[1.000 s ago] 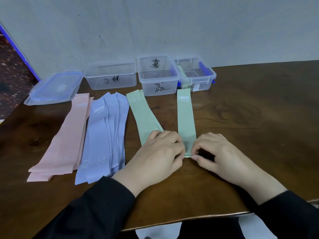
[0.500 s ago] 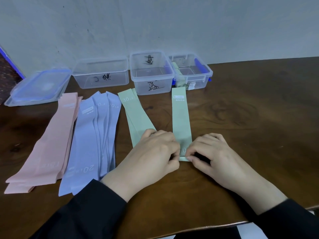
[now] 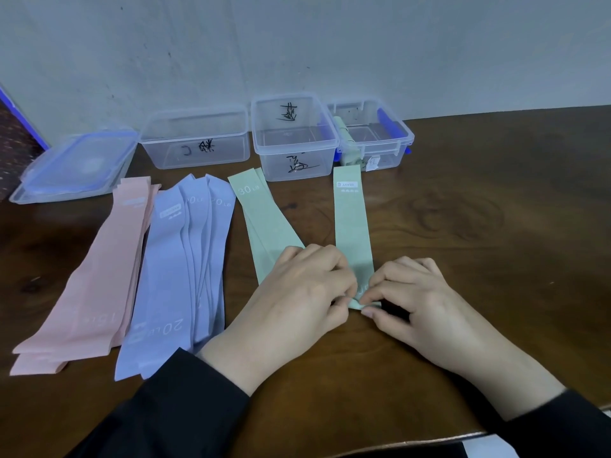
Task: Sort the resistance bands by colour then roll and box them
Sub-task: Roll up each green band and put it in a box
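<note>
Dark wooden table stands against a pale grey wall. Along the wall sit three clear boxes: a left box and a middle box, both marked in black ink, and a right box with blue clips that holds a rolled green band. A pile of blue-rimmed lids lies at far left; their number cannot be told.

Flat bands lie in colour groups in front of the boxes. From left: a pink pile of at least two, a lilac pile of about four marked 20 LB, a green pile of two marked 30 LB, and one single green band lying straight, its far end just in front of the right box.

Both hands, in black sleeves, meet at that single band's near end. The left hand and right hand each have fingers curled, fingertips pinching the end, which is folded up slightly off the table.
</note>
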The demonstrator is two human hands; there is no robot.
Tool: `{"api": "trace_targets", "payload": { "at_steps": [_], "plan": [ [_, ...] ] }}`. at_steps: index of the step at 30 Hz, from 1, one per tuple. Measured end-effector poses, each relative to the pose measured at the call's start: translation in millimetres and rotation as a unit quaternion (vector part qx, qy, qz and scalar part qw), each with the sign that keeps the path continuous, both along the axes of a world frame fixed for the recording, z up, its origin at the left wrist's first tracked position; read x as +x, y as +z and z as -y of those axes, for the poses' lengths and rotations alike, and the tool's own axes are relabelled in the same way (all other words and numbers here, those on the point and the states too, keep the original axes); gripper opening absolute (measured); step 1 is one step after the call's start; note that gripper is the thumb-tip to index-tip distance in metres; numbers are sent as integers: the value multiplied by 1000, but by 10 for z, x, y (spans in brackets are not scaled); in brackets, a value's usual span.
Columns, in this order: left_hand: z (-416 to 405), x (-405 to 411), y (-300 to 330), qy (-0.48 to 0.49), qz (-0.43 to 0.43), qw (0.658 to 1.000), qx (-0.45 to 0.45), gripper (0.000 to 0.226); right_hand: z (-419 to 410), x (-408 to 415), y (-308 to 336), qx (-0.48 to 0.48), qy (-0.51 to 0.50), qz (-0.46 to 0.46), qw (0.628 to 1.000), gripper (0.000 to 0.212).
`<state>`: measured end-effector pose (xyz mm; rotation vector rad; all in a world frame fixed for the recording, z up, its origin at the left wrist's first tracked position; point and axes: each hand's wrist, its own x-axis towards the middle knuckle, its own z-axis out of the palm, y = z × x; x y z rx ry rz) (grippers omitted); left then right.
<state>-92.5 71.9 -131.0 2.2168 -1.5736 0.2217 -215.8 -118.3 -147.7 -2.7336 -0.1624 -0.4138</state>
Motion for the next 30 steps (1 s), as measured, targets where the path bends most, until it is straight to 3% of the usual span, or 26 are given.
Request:
{"api": "trace_targets", "payload": {
  "at_steps": [21, 27, 30],
  "plan": [
    [-15, -17, 7, 16, -36, 999, 30, 16, -1, 8, 19, 27, -6, -5, 1000, 14],
    [-31, 31, 5, 18, -32, 999, 32, 35, 4, -5, 26, 25, 7, -10, 1000, 20],
    [-48, 52, 12, 20, -28, 999, 37, 28, 3, -1, 22, 31, 1, -4, 1000, 20]
  ]
}}
